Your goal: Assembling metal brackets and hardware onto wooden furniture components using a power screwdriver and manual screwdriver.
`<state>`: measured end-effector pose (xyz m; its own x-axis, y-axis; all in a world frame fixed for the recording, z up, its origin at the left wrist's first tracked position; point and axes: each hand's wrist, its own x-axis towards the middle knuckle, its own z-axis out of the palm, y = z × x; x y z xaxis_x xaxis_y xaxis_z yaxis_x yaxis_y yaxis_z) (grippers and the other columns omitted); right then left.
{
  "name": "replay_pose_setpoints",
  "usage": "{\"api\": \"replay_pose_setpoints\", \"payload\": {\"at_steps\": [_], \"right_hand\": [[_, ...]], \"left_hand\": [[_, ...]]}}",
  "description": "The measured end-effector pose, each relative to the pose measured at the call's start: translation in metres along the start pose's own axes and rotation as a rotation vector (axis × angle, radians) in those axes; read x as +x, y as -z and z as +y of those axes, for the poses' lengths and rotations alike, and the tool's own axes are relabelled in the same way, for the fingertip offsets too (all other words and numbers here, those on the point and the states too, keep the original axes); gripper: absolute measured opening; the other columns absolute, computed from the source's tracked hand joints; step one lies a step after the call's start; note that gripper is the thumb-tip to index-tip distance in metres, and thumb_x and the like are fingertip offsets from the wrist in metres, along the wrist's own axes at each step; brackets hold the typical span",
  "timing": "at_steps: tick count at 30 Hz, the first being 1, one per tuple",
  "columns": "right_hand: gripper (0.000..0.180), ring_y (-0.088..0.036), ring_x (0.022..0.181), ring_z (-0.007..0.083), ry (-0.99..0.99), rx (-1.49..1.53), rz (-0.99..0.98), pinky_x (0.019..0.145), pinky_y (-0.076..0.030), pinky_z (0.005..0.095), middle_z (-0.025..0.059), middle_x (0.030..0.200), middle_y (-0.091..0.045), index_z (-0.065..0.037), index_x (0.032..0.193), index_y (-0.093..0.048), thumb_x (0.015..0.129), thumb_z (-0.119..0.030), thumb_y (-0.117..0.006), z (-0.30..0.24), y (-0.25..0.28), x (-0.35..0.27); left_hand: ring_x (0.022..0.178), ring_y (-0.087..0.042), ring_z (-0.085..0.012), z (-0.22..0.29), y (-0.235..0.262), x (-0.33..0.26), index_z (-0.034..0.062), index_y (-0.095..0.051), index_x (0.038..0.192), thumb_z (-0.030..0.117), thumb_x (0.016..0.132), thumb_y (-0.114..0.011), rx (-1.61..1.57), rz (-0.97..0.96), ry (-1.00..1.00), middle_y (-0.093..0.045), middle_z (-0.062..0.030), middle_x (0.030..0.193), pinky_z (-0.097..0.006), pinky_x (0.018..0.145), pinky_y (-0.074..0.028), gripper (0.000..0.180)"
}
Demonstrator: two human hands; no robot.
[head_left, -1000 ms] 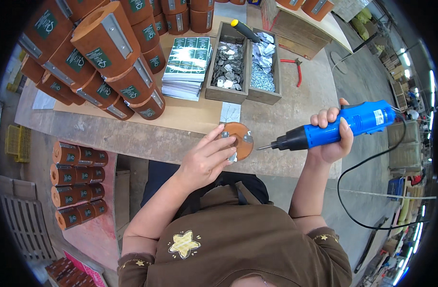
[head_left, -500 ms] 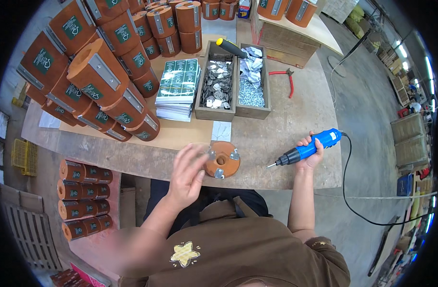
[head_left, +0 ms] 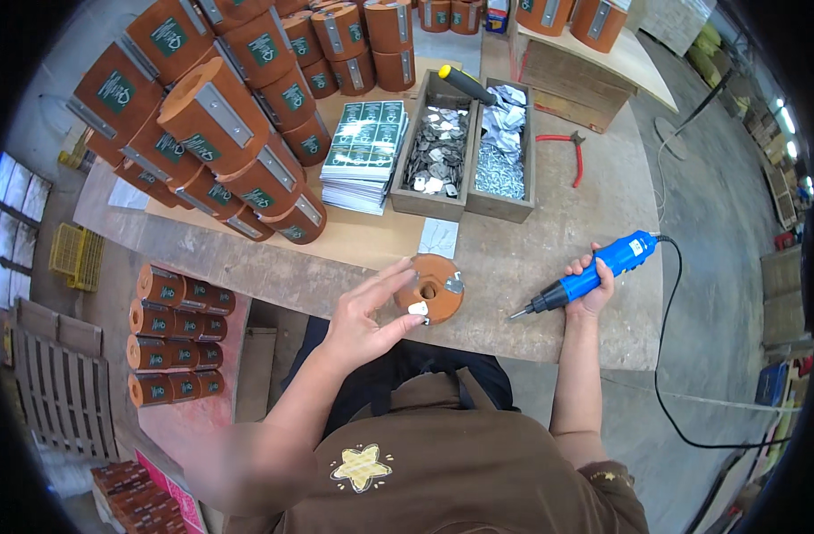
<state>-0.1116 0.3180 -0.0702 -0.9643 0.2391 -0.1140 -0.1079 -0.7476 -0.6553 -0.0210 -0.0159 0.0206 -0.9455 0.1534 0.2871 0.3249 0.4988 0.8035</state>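
Note:
A round wooden cylinder [head_left: 443, 305] with a hole in its top stands near the table's front edge. Metal tabs show on its top; its left part is covered by my fingers. My left hand [head_left: 369, 313] curves about the cylinder's left side, fingers at the far rim and thumb at the near rim. To the right, my right hand [head_left: 592, 283] is closed round a blue electric screwdriver [head_left: 622, 255], held over the table with its bit pointing left toward the cylinder. A black cord trails from its back end.
Stacked brown cylinders with green labels [head_left: 217, 125] rise at the left. Behind are a pile of label sheets [head_left: 364, 147] and wooden boxes [head_left: 498, 206] of metal tabs and screws, with a yellow-black screwdriver [head_left: 465, 84] across them. Red-handled pliers [head_left: 577, 160] lie right. More cylinders [head_left: 177, 354] lie lower left.
My left hand has come from beside the cylinder onto its left side, with the thumb at the near rim. The whole view has shifted; my right hand still holds the electric screwdriver.

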Motion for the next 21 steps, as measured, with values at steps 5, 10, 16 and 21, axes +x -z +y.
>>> {"api": "replay_pose_setpoints", "payload": {"at_steps": [5, 10, 16, 21], "right_hand": [[0.041, -0.049, 0.059, 0.0175, -0.023, 0.028, 0.007, 0.058, -0.043, 0.0344, 0.0051, 0.069, -0.049, -0.005, 0.108, -0.043, 0.071, -0.017, -0.056, 0.003, -0.004, 0.000], [0.040, -0.050, 0.059, 0.0176, -0.039, 0.020, 0.002, 0.059, -0.043, 0.0345, 0.0045, 0.068, -0.049, -0.005, 0.107, -0.044, 0.071, -0.017, -0.057, 0.003, -0.006, 0.000], [0.040, -0.050, 0.059, 0.0174, -0.051, 0.076, -0.010, 0.060, -0.044, 0.0352, 0.0043, 0.068, -0.049, -0.007, 0.106, -0.044, 0.070, -0.019, -0.058, 0.004, -0.001, 0.006], [0.039, -0.049, 0.059, 0.0177, -0.053, 0.122, 0.006, 0.060, -0.044, 0.0347, 0.0043, 0.068, -0.049, -0.007, 0.106, -0.045, 0.071, -0.020, -0.057, 0.002, -0.002, 0.006]], "left_hand": [[0.111, -0.048, -0.0288, 0.000, 0.000, -0.007, 0.0014, -0.052, 0.112, 0.020, 0.066, -0.070, -0.032, 0.013, -0.003, -0.049, -0.0164, 0.119, -0.035, 0.092, -0.038, 0.052], [0.114, -0.043, -0.0301, 0.012, -0.003, -0.011, -0.0004, -0.048, 0.116, 0.028, 0.067, -0.070, 0.345, -0.014, -0.124, -0.045, -0.0170, 0.123, -0.035, 0.092, -0.037, 0.061], [0.110, -0.045, -0.0327, 0.013, -0.004, -0.005, -0.0009, -0.046, 0.116, 0.030, 0.065, -0.071, 0.261, 0.107, -0.106, -0.045, -0.0183, 0.121, -0.037, 0.090, -0.039, 0.065], [0.104, -0.049, -0.0308, 0.033, 0.001, -0.002, 0.0000, -0.055, 0.103, 0.026, 0.063, -0.072, 0.327, 0.072, -0.192, -0.052, -0.0166, 0.111, -0.036, 0.085, -0.041, 0.050]]}}
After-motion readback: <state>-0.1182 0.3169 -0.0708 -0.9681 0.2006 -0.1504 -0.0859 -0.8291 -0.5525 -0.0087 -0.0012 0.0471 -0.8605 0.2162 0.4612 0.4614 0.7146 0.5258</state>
